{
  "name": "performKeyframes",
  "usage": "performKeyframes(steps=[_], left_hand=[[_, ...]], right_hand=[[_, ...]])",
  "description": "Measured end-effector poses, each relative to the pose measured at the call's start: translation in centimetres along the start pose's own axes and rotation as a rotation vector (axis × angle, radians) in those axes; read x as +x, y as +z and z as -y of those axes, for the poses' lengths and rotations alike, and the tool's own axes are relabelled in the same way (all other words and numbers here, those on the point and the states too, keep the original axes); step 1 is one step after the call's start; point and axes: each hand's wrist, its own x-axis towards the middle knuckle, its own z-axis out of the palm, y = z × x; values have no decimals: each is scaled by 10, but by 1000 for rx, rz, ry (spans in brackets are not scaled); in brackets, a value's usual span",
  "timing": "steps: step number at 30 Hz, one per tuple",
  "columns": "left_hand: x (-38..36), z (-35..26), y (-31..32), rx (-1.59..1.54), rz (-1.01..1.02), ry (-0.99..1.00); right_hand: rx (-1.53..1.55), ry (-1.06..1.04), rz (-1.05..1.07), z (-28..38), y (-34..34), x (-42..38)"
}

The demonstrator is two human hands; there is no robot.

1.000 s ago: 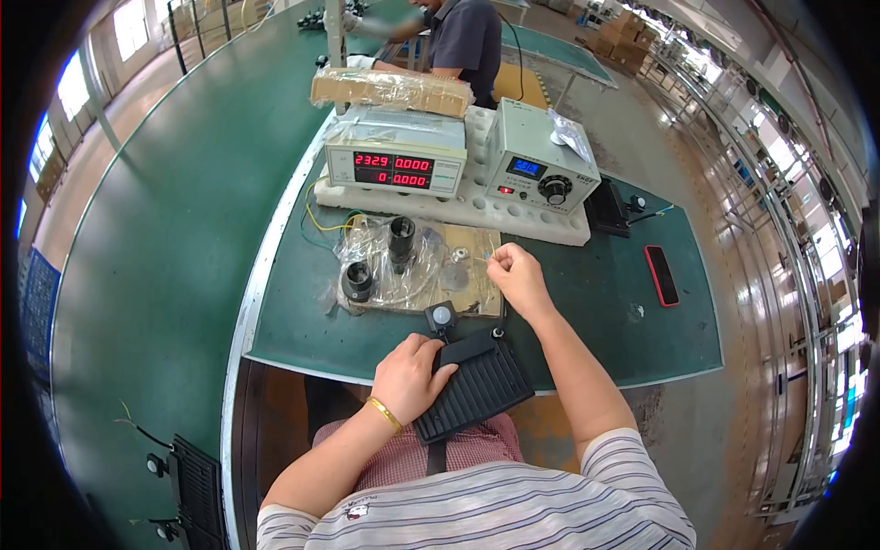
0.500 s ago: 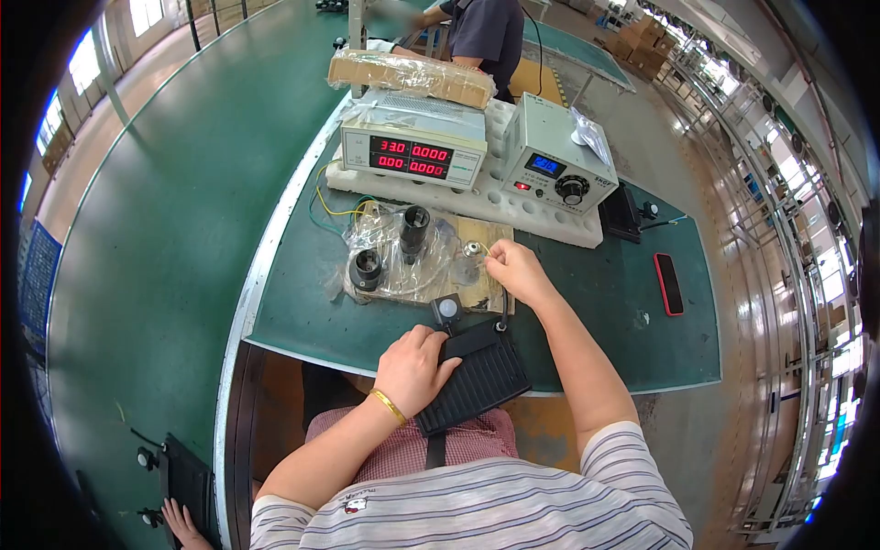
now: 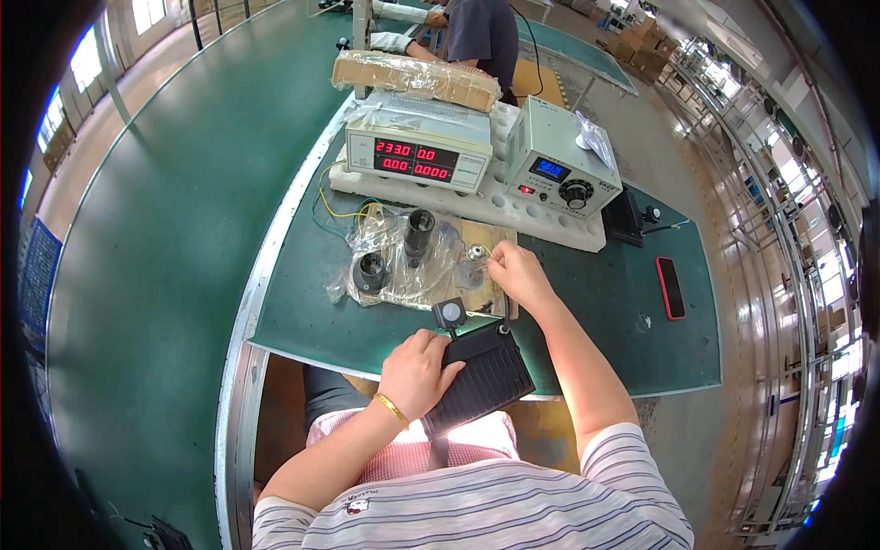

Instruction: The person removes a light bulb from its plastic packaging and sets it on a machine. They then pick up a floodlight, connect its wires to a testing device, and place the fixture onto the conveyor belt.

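My left hand (image 3: 414, 373) grips the near-left edge of a black floodlight (image 3: 486, 376), thumb on its ribbed back. A small motion sensor (image 3: 450, 313) with a white dome is fixed to the light's far edge. Bright light falls on my lap and apron below it. My right hand (image 3: 518, 273) pinches the end of the light's cable, its wires mostly hidden by the fingers. Those fingertips are beside a round metal terminal (image 3: 477, 252) on a wooden board (image 3: 477, 300). Two black lamp sockets (image 3: 419, 234) stand on that board amid clear plastic wrap.
Behind the board, a power meter (image 3: 417, 158) with red digits and a dial-controlled supply box (image 3: 564, 165) rest on white foam (image 3: 587, 234). A red-edged phone (image 3: 670, 288) and another black floodlight (image 3: 623, 218) lie rightward. Another person (image 3: 481, 32) works beyond.
The floodlight in my left hand has lit up, brightening my lap. The meter's red digits have changed. At lower left, another person's hand has left view and the black light there has shifted downward.
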Motion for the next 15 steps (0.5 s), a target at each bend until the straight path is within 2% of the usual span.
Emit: performKeyframes(steps=[15], left_hand=[[-1,0,-1,9,-1,3]], right_hand=[[-19,3,6,1,-1,0]])
